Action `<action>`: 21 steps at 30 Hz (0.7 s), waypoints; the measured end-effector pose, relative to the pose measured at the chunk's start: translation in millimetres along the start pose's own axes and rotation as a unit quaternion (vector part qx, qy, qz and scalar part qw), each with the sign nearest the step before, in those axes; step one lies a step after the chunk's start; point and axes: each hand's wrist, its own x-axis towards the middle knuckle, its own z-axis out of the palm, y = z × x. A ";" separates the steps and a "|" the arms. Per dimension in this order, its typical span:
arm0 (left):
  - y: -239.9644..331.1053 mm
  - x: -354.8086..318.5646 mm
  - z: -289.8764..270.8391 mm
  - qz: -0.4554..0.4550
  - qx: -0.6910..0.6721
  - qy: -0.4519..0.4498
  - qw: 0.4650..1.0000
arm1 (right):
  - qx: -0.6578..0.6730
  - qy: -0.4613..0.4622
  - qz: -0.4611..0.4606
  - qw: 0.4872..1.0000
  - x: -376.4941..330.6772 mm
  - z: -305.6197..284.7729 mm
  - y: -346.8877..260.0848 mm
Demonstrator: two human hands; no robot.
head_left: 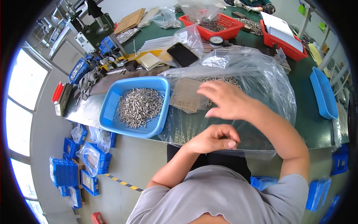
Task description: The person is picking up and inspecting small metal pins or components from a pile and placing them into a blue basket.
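Note:
My right hand (229,100) is held over a clear plastic bag (264,87) spread on the bench, fingers stretched and thumb apart. Small metal pins (231,80) lie in a pile partly hidden behind and beneath that hand. A tan piece of cardboard (185,95) lies by its fingertips. Nearer my body, my left hand (215,139) is closed, with its fingers curled and thumb against them; anything in it is too small to name. To the left stands a blue plastic basket (105,108) holding a heap of similar metal pins (140,107).
Behind the bag are a black phone (182,55), a dial gauge (216,41) and a red basket (233,31) of metal parts. A press-like machine (95,33) stands back left. Another red basket (291,51) and a blue tray (323,93) are right. A person (257,5) sits opposite.

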 end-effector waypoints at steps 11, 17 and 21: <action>-2.8 6.4 -2.1 0.009 0.015 -0.042 0.999 | -0.056 0.135 0.030 0.989 32.8 22.2 4.6; -6.3 4.5 -1.5 0.046 -0.010 -0.032 0.998 | 0.230 0.150 0.184 0.944 52.0 -23.9 31.9; -15.9 4.2 -1.8 0.073 -0.001 -0.022 0.997 | 0.360 0.131 0.202 0.901 83.9 -41.2 6.6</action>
